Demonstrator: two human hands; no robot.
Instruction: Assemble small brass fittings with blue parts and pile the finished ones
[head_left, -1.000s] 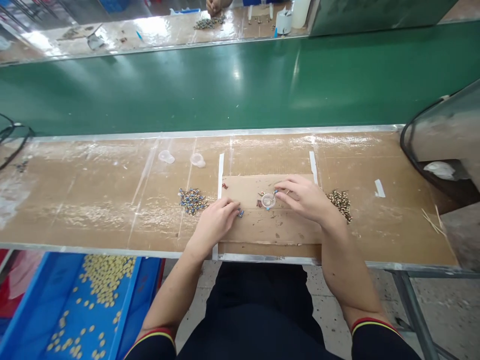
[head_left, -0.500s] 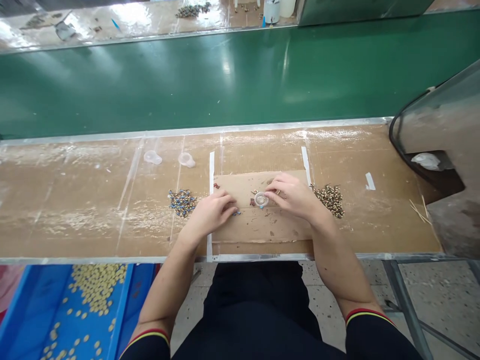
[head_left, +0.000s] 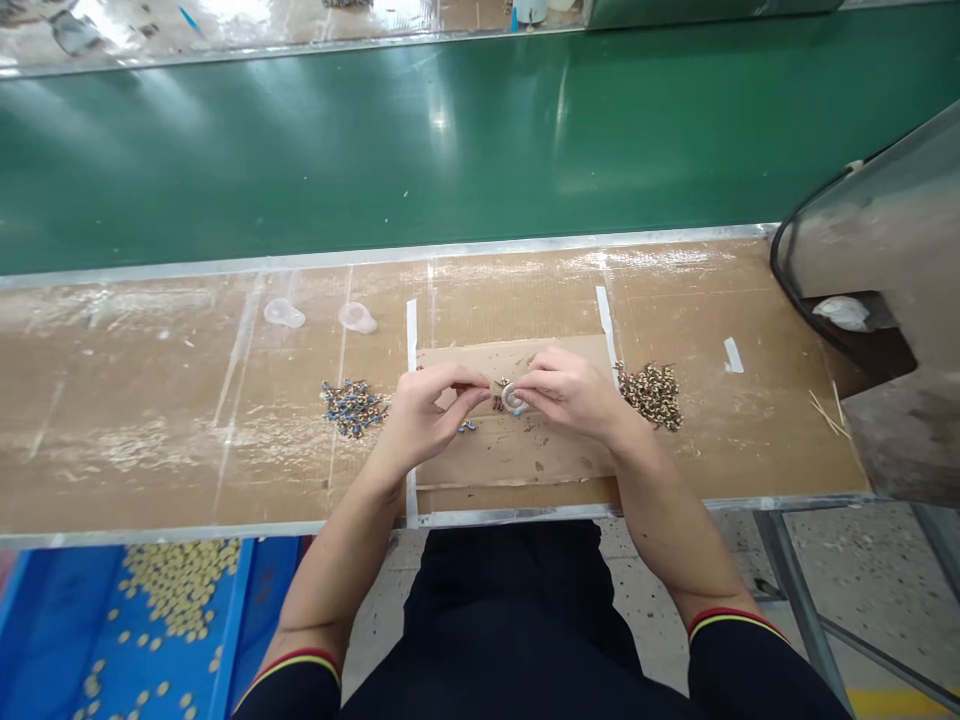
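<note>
The operator is handling small parts at a shallow round cup (head_left: 511,401), which is sitting near the middle of the cardboard sheet (head_left: 517,464). The left hand (head_left: 433,412) is reaching over the sheet's left edge, thumb and index tips lying close together; whether they are clamping a part cannot be told. The right hand (head_left: 571,396) is bringing its bunched fingertips to the cup from the sheet's right side; whether they are gripping anything cannot be told. Loose blue-tipped fittings (head_left: 467,426) are lying on the sheet's left half; a blue-and-gold pile (head_left: 354,408) is sitting left of the sheet, a brown-and-gold pile (head_left: 651,396) right. For good control, the operator should be pinching lightly, keeping the cup flat and clearing its rim.
</note>
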